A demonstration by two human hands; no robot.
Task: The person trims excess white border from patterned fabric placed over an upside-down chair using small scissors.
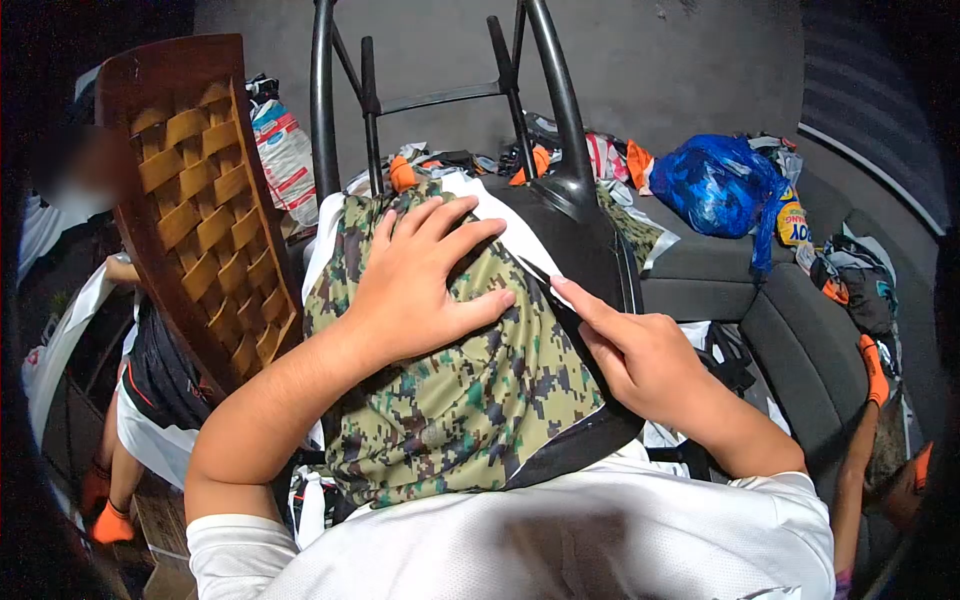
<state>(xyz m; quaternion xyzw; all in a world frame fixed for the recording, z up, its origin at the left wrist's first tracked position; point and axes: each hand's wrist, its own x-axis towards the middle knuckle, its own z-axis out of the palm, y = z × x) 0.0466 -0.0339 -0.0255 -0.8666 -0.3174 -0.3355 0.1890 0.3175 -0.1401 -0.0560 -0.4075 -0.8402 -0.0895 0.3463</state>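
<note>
Camouflage cloth (460, 400) with white cloth (515, 228) at its edge lies over the seat of a black chair (600, 235). My left hand (430, 275) rests flat on the camouflage cloth, fingers spread, holding nothing. At the cloth's right edge, my right hand (635, 350) is closed with its index finger stretched forward. A thin dark blade (535, 268) points up and left from that fingertip along the white edge. Its handle is hidden in my right hand.
A wooden chair back with woven panel (205, 215) stands at left, near a partly visible person (120, 470). At right are a blue plastic bag (712, 185), a grey sofa (810, 330), and another person's arm (855, 470). Cloth scraps (610, 160) lie behind the chair.
</note>
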